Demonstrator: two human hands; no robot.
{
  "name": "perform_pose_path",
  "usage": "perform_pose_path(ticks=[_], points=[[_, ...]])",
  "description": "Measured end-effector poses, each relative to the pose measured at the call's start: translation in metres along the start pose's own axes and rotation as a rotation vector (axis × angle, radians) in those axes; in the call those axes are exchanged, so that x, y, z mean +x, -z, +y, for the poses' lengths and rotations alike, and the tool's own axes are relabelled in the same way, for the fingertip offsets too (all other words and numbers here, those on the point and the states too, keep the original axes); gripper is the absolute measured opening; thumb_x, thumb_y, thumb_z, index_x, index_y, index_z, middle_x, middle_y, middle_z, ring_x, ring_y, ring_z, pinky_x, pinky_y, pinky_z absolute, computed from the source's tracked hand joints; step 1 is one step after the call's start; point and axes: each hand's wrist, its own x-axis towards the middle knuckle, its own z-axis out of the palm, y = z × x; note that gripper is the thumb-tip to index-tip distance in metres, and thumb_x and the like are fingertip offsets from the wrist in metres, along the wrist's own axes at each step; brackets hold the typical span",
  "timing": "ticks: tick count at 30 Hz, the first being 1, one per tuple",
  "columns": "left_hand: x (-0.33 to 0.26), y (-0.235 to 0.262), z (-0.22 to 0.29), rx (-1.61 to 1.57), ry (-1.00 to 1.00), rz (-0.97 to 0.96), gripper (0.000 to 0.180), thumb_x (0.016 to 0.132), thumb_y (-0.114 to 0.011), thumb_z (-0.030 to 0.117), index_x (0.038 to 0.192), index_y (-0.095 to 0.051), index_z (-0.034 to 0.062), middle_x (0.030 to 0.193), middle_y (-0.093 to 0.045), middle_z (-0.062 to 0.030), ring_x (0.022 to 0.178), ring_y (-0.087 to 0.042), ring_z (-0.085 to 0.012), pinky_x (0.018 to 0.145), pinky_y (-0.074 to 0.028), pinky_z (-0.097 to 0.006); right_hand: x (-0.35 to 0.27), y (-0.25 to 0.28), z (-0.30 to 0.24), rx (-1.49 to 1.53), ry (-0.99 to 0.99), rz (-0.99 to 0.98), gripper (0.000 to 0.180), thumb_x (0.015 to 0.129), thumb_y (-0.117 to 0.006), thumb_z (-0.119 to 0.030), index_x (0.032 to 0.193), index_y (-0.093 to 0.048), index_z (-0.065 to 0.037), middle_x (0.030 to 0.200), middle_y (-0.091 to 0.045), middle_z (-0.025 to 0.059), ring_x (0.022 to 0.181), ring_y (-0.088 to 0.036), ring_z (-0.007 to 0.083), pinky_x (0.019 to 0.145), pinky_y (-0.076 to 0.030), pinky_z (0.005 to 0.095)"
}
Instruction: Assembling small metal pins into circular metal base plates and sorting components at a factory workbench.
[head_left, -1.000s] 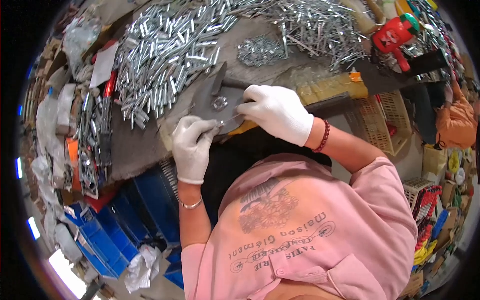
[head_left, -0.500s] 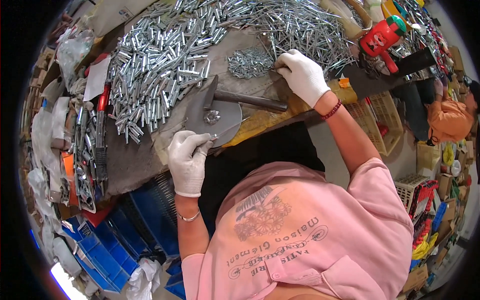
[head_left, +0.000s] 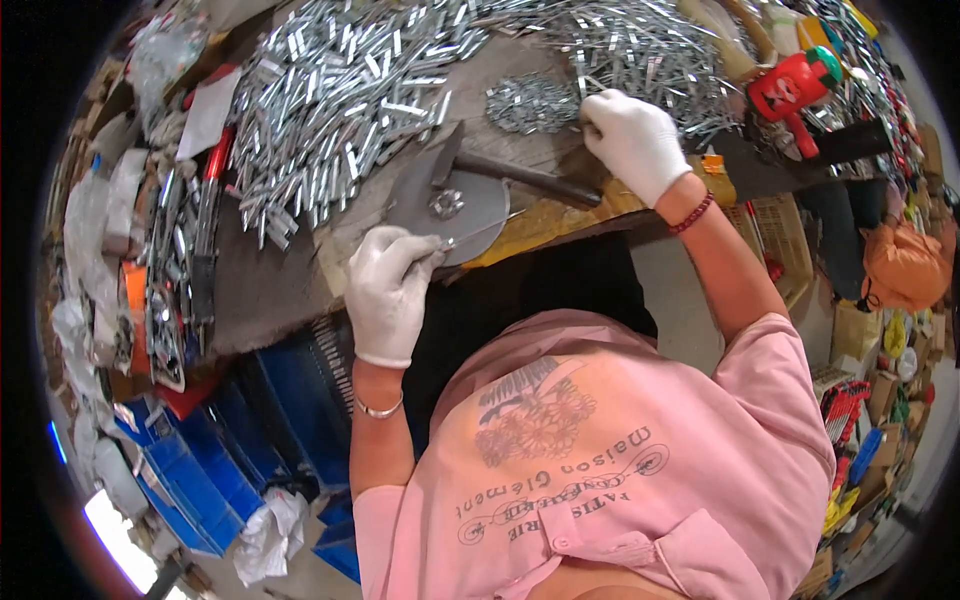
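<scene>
Cluttered workshop, seen from above; a brown surface heaped with bright metal rods along its far side, blue bins stacked below its near edge, boxes and bags to the right. Left hand, in a white glove, closed with fingers pinched together on a thin metal pin, which lies across the near rim of a grey round plate; the pin's far end points right, over yellow paper. Right hand, also gloved, reaches forward with fingertips drawn together at the edge of a small pile of flat washers; whether it has one clamped cannot be told. A hammer rests on the plate, its handle running right toward the right wrist. A red toy-like bottle stands beyond.

Handling, as judged: the pin looks stiff, light and smooth, hence prone to slip or roll under thin gloves; best pinched near one end, as here, leaving the free end clear. The washers look thin, hard and slippery, lying flat and overlapping; one is best slid off the pile's edge and nipped by its rim, not pressed from above.
</scene>
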Motion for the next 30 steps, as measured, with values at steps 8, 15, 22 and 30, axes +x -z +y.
perform_pose_path(ticks=[8,15,22,30], points=[[0.005,0.001,0.006,0.017,-0.054,0.069,0.017,0.077,-0.085,-0.002,0.090,-0.079,0.0063,0.086,-0.068,-0.0101,0.078,-0.069,-0.0302,0.070,-0.054,-0.041,-0.025,0.044,-0.118,1.079,0.035,-0.105,0.014,0.089,-0.075,0.002,0.102,-0.073,-0.001,0.089,-0.072,0.0079,0.078,-0.069,0.0129,0.073,-0.056,0.0270],[0.000,-0.003,-0.002,0.035,-0.026,0.084,0.020,0.075,-0.085,-0.002,0.091,-0.079,0.0080,0.087,-0.068,-0.0094,0.081,-0.070,-0.0307,0.072,-0.055,-0.042,-0.022,0.015,-0.143,0.877,0.324,0.057,0.014,0.080,-0.082,-0.001,0.090,-0.074,-0.003,0.100,-0.069,0.0124,0.095,-0.070,0.0335,0.084,-0.057,0.0416],[-0.001,-0.004,-0.006,0.066,-0.088,0.105,0.019,0.075,-0.084,-0.001,0.088,-0.078,0.0095,0.086,-0.068,-0.0081,0.081,-0.069,-0.0311,0.072,-0.055,-0.043,-0.023,0.015,-0.144,0.860,0.345,0.044,0.015,0.079,-0.082,-0.002,0.093,-0.074,-0.004,0.100,-0.069,0.0120,0.095,-0.069,0.0336,0.084,-0.056,0.0415],[0.000,-0.005,-0.003,0.043,-0.068,0.122,0.015,0.077,-0.084,0.001,0.089,-0.078,0.0094,0.086,-0.068,-0.0077,0.082,-0.069,-0.0305,0.073,-0.056,-0.042,-0.021,0.014,-0.144,0.582,0.463,0.049,0.017,0.082,-0.081,-0.012,0.097,-0.074,-0.011,0.101,-0.069,0.0072,0.094,-0.067,0.0310,0.084,-0.055,0.0434]])
